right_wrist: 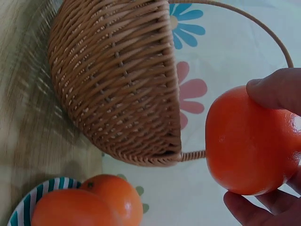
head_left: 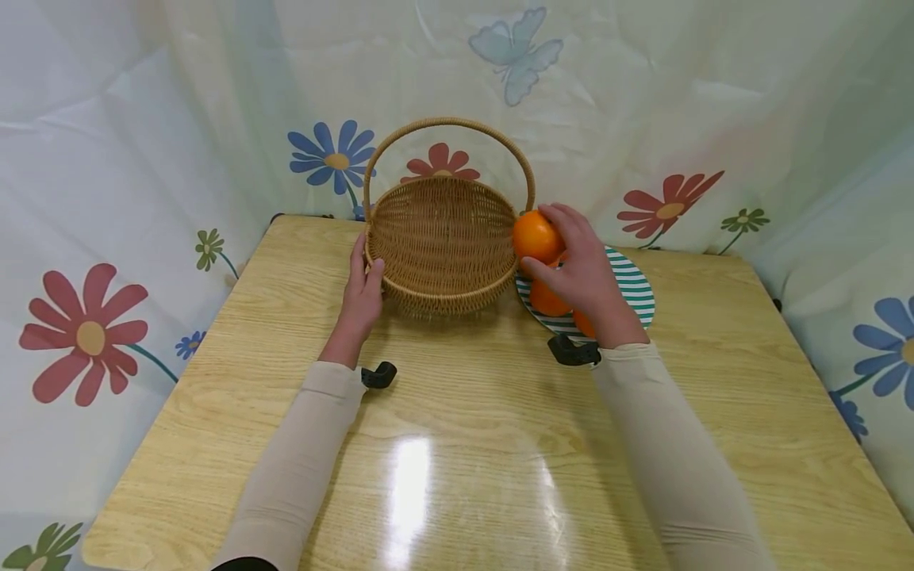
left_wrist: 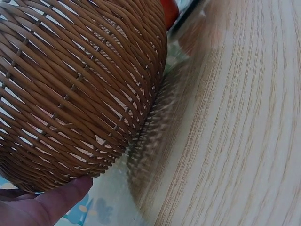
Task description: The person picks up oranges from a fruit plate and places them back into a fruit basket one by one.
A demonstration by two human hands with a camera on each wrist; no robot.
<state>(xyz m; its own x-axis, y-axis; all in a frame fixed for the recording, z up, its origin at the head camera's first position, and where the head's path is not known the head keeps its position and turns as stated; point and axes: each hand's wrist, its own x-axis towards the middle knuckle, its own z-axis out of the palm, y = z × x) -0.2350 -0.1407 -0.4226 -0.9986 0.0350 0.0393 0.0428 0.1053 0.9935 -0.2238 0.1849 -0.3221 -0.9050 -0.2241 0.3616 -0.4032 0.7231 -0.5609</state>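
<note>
A wicker basket [head_left: 446, 238] with a tall arched handle stands at the back of the table. Against its left side rests my left hand [head_left: 362, 297], thumb toward the front and fingers along the outer wall. The left wrist view shows that thumb [left_wrist: 70, 193] touching the weave. My right hand [head_left: 581, 258] grips an orange [head_left: 537, 237] beside the basket's right rim, thumb and fingers spread around it. In the right wrist view the held orange [right_wrist: 249, 141] is apart from the weave. More oranges [head_left: 548, 299] lie below on a striped plate [head_left: 631, 289], partly hidden by the hand.
The wooden table [head_left: 464, 396] reaches toward me, with light glare on its front half. A flowered curtain [head_left: 607, 95] hangs right behind the basket and down both sides. The plate sits close to the basket's right side.
</note>
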